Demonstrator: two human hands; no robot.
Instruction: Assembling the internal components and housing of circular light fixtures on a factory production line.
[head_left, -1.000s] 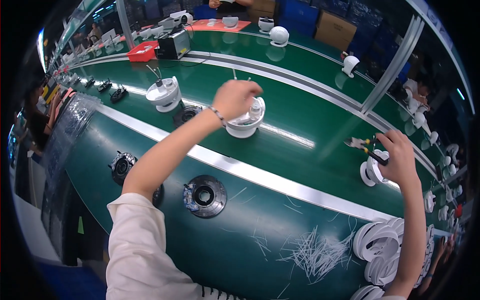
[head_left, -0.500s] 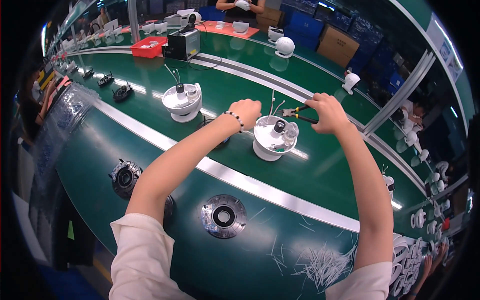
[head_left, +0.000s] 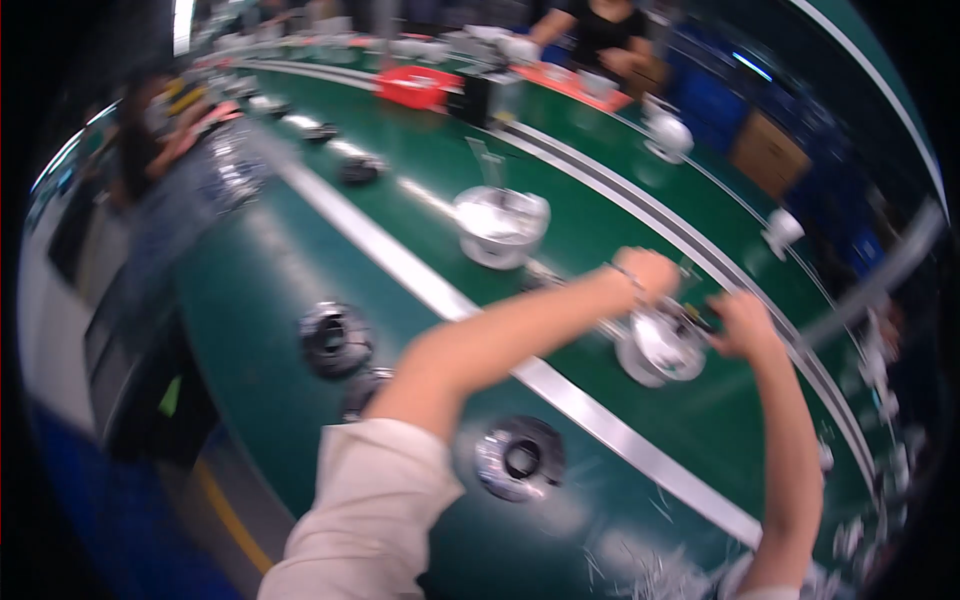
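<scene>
While hands work, white housing (head_left: 498,226) stands behind.

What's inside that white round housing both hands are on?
The white round housing shows a pale interior with a darker part near its far rim, too blurred to identify. The left hand and right hand cover its far edge.

A factory assembly line: a long green conveyor desk (head_left: 300,290) with metal strips carries rows of white round housings (head_left: 497,226) and black ring parts (head_left: 335,338), with another worker (head_left: 600,35) opposite.
</scene>
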